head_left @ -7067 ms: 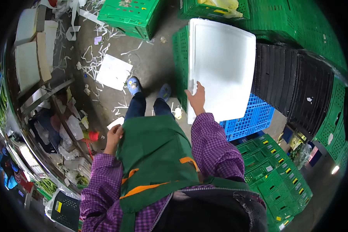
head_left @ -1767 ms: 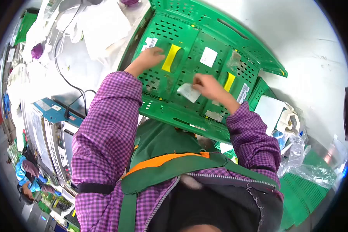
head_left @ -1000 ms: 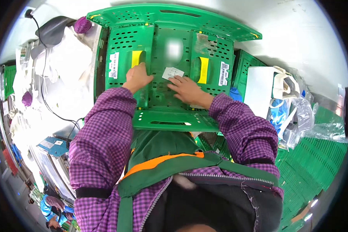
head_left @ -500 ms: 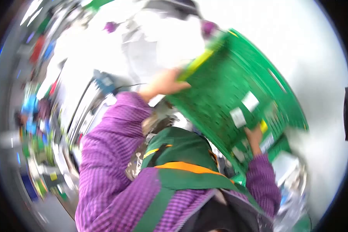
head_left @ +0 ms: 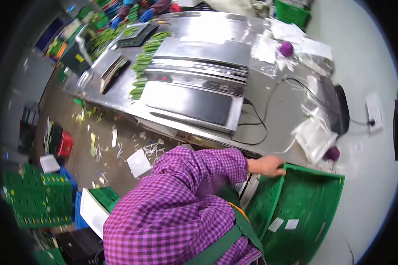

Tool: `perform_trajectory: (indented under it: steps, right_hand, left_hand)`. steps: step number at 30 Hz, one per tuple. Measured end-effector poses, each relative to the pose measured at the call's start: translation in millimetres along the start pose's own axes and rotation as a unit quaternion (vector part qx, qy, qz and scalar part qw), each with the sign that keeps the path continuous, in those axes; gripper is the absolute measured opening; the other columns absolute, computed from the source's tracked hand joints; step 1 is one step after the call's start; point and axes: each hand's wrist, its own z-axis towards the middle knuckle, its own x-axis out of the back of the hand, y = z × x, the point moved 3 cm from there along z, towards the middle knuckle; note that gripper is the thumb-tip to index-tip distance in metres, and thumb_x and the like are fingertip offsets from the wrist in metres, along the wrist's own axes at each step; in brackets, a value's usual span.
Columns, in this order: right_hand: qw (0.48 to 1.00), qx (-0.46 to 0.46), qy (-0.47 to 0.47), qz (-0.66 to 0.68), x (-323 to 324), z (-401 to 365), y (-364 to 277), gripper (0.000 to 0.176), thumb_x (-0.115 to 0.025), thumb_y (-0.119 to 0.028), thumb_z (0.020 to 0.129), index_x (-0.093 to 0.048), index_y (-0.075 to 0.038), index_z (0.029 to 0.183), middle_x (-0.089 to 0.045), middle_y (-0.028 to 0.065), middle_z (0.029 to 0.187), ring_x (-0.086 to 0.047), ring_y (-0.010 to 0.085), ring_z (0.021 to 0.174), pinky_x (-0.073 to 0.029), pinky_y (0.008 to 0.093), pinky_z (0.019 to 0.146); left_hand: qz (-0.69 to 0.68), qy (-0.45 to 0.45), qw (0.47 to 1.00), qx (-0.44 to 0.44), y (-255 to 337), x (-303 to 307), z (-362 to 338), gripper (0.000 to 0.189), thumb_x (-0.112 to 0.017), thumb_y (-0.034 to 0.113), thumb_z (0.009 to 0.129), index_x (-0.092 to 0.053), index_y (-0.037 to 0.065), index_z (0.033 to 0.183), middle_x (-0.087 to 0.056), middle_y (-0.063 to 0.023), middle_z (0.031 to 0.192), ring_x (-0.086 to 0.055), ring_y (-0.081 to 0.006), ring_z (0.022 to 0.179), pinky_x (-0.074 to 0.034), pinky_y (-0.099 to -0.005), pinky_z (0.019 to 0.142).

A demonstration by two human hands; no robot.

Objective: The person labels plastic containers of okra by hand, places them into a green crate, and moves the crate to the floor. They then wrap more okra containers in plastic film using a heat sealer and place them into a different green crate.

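My left hand [head_left: 267, 166] is closed over the top rim of a green plastic crate [head_left: 308, 194], near the right side of the head view. Two white paper labels [head_left: 284, 224] lie on the crate's inner floor. The crate is tilted beside the wall, just below the table's corner, and another green crate panel [head_left: 261, 201] overlaps its left side. My right hand is out of sight. My purple checked sleeve [head_left: 177, 198] and green apron strap [head_left: 223, 249] fill the lower middle.
On the steel table [head_left: 194, 26] stands a sealing machine [head_left: 194, 81], with green vegetables [head_left: 144, 66] beside it. A black cable [head_left: 265, 117] runs to the wall. Paper scraps [head_left: 139, 162] litter the floor. Green crates [head_left: 40, 196] are stacked at left. A co-worker's gloved hands [head_left: 146, 16] show at the back.
The green crate has moved down and to the right, away from over the table. My left hand keeps hold of its rim. My right hand has left the view, and my head has turned.
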Motion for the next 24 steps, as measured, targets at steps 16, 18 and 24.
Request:
perform_trajectory:
  steps: [16, 18, 24]
  right_hand:
    - [0.622, 0.211, -0.529, 0.538, -54, 82, -781, 0.022, -0.056, -0.01, 0.088, -0.058, 0.003, 0.106, -0.062, 0.0064, 0.085, -0.061, 0.0104, 0.07, -0.049, 0.0216, 0.059]
    - [0.565, 0.262, -0.569, 0.537, -37, 63, -874, 0.022, -0.056, -0.01, 0.088, -0.058, 0.003, 0.105, -0.063, 0.0057, 0.081, -0.061, 0.0103, 0.066, -0.049, 0.0216, 0.057]
    - [0.602, 0.455, -0.52, 0.401, -70, 6, -1123, 0.028, -0.054, -0.012, 0.08, -0.062, 0.006, 0.1, -0.065, 0.0191, 0.081, -0.066, 0.0249, 0.067, -0.052, 0.0339, 0.065]
  left_hand:
    - [-0.051, 0.551, 0.797, 0.243, -258, 446, -336, 0.026, -0.06, 0.018, 0.086, -0.063, -0.001, 0.105, -0.066, -0.0049, 0.087, -0.059, -0.011, 0.078, -0.048, -0.0255, 0.07]
    - [0.038, 0.602, 0.745, 0.285, -291, 505, -354, 0.029, -0.061, 0.023, 0.085, -0.064, 0.0, 0.103, -0.066, -0.0152, 0.091, -0.064, -0.0204, 0.08, -0.05, -0.0309, 0.072]
    - [0.152, 0.575, 0.728, 0.339, -422, 625, -380, 0.039, -0.056, 0.027, 0.088, -0.056, 0.0, 0.116, -0.059, -0.0202, 0.11, -0.061, -0.03, 0.095, -0.047, -0.0357, 0.084]
